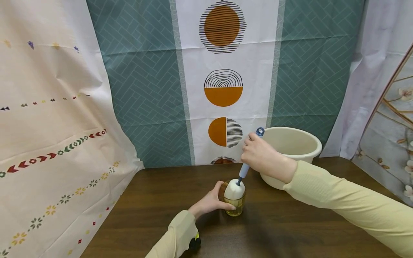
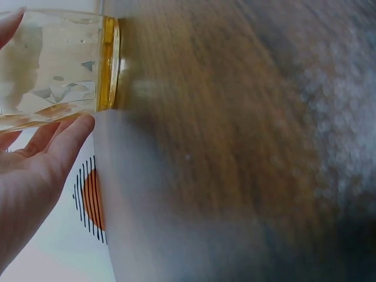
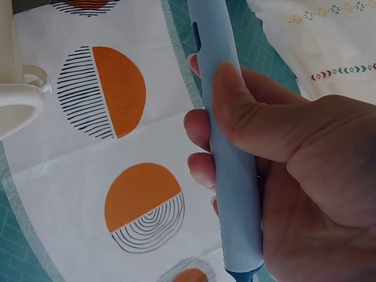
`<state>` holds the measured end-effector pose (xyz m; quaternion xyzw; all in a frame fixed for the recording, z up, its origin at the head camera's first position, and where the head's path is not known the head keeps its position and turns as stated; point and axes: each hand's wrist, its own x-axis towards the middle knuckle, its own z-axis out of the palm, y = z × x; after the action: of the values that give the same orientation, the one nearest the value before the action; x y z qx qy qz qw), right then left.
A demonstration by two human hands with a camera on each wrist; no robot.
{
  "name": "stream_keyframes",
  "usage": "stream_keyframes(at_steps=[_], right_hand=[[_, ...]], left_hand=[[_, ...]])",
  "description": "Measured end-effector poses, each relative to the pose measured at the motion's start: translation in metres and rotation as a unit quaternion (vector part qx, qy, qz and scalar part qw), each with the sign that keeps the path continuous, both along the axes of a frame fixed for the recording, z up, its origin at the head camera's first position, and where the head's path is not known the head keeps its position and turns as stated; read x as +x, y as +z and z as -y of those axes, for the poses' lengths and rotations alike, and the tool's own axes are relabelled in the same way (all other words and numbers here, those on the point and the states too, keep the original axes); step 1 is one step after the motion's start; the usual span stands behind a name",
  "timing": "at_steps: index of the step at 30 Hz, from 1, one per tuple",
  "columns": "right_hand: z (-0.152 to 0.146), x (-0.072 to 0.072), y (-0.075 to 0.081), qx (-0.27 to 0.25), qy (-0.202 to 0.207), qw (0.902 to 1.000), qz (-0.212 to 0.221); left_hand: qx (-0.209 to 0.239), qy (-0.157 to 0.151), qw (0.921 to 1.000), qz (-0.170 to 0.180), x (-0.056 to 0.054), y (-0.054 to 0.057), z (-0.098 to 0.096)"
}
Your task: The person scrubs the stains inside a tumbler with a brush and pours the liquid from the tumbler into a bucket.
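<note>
My right hand [image 1: 262, 154] grips the light blue handle [image 3: 232, 135] of a sponge cup brush, fingers and thumb wrapped round it in the right wrist view. The handle tilts, its dark blue looped end up and to the right. Below, the brush's white sponge head [image 1: 235, 189] sits partly inside an amber glass [image 1: 235, 208], its top standing above the rim. My left hand [image 1: 213, 200] holds the glass from the left, thumb across the near side. In the left wrist view, the glass [image 2: 64, 64] shows its faceted wall and thick base, with fingers [image 2: 67, 138] curved against it.
A large cream basin [image 1: 290, 143] stands at the back right, behind my right forearm. The dark wooden table [image 1: 161, 193] meets a patterned cloth backdrop [image 1: 145, 89]. Pale embroidered cloth [image 1: 58, 150] hangs along the left side. A small black and yellow item [image 1: 194, 242] shows by my left sleeve.
</note>
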<state>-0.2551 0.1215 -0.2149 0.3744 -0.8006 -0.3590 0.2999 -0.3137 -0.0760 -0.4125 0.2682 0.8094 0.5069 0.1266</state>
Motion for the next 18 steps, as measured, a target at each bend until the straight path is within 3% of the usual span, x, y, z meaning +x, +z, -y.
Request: stream_keyframes(at_steps=[18], right_hand=[[-0.0024, 0.0, -0.0009, -0.032, 0.008, 0.9993, -0.02]], left_hand=[[0.008, 0.0, 1.0, -0.005, -0.0004, -0.001, -0.0003]])
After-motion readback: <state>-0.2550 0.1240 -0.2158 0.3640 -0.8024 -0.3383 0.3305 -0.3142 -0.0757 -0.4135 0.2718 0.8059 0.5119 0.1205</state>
